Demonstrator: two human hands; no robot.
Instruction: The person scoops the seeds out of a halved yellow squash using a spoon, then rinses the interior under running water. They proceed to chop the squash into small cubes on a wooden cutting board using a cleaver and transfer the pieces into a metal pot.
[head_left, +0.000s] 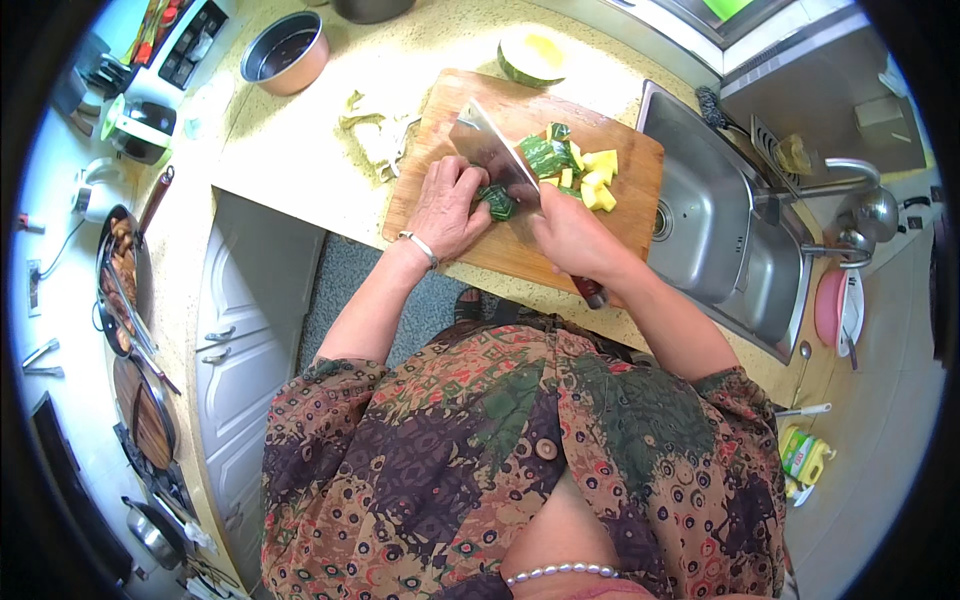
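My right hand (574, 232) grips the dark red handle of a cleaver (495, 154), its broad blade slanting over a wooden cutting board (540, 270). Just left of the blade, my left hand (450, 206) presses a green-skinned squash piece (496, 202) against the board; its fingertips are bent and partly hide the piece. Several cut chunks with dark green rind and yellow flesh (598, 180) lie right of the blade. Behind the board rests a cut squash (531, 58), its pale yellow inside showing.
A double-basin steel sink (701, 225) with faucets adjoins the board's right side. A crumpled pale cloth or bag (375, 135) lies left of the board. Farther back left stands a copper-coloured pot (296, 71). A pan with food (120, 262) is on the left counter.
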